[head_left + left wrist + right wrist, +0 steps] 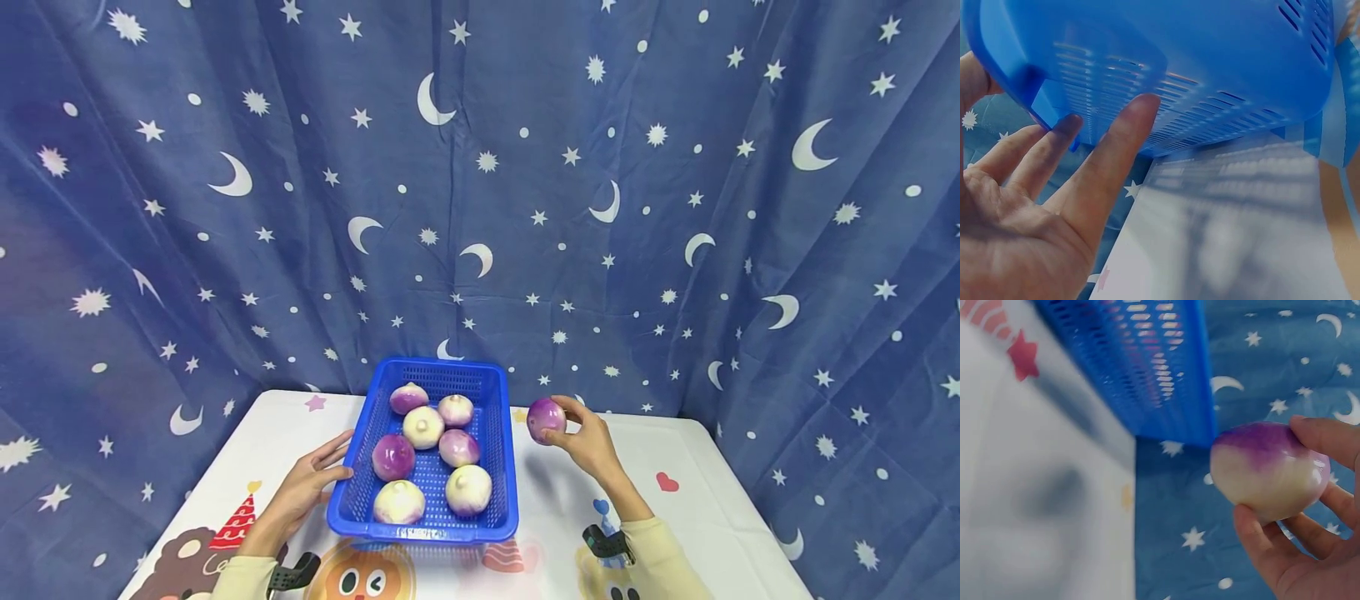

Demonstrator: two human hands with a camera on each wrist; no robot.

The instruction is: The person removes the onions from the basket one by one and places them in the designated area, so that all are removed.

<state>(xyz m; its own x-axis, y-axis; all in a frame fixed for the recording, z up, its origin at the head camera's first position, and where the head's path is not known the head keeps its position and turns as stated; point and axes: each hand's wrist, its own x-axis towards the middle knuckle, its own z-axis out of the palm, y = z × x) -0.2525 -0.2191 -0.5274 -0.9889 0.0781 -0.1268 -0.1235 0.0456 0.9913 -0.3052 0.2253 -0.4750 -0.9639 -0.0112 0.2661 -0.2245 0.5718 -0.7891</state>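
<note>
A purple-and-white turnip (546, 421) is held in my right hand (588, 446), between the thumb and fingers, just right of the blue basket (512, 467). The right wrist view shows the same turnip (1269, 472), its purple part uppermost, with fingertips around its side. My left hand (300, 492) is at the basket's left side. Seen from the left wrist, its fingers stretch out along the slotted wall (1210, 69), with fingertips right at it. Several turnips lie spread inside the basket, among them a purple one (393, 457) and a mostly white one (468, 490).
The basket is over a white tabletop (705, 492) printed with cartoon figures, including a bear (187, 558) at front left. A dark blue curtain (480, 208) with moons and stars hangs behind and along both sides. Each wrist wears a dark strap-on device.
</note>
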